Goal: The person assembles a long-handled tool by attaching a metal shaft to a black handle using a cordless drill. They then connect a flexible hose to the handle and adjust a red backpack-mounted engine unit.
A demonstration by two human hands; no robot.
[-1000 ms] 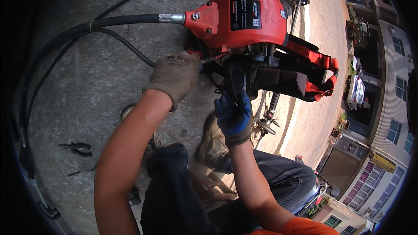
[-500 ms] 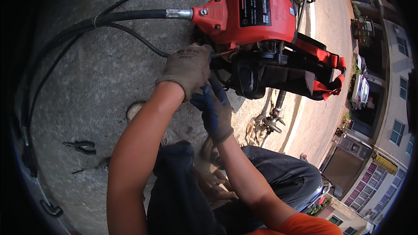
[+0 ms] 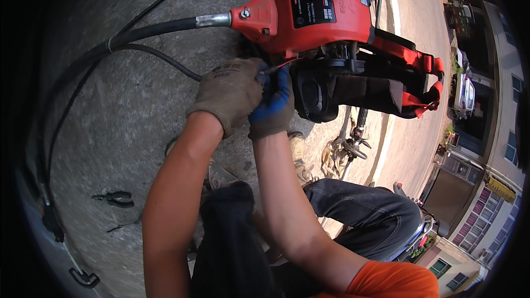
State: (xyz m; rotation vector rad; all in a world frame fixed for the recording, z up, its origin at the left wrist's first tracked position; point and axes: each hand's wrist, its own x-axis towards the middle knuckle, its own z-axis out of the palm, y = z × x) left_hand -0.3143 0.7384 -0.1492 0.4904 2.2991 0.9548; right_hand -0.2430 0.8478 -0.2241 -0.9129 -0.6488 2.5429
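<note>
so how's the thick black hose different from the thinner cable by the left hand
The thick black hose is clearly wider than the thinner cable. The hose meets the red engine housing through a silver metal collar, while the cable runs to the left hand. Both are dark, curved and gathered at a pale tie.

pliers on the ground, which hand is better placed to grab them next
Probably the left hand: it is nearer the pliers, which lie left of the left forearm. The right hand is farther and would likely have to cross that forearm. Both hands are together by the red backpack engine.
</note>
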